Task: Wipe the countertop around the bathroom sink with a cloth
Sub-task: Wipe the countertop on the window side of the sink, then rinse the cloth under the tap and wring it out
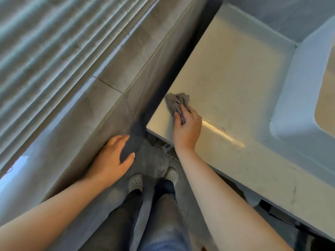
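Observation:
The pale cream countertop fills the right half of the view, with the white sink basin at its right end. My right hand presses a crumpled grey cloth onto the countertop near its left front corner. A wet, shiny streak lies on the surface just right of that hand. My left hand hangs open in the air over the tiled ledge, fingers apart and holding nothing.
A grey tiled ledge and wall run along the left of the countertop, with a dark gap between them. Window blinds fill the upper left. My legs and white shoes stand on the tiled floor below.

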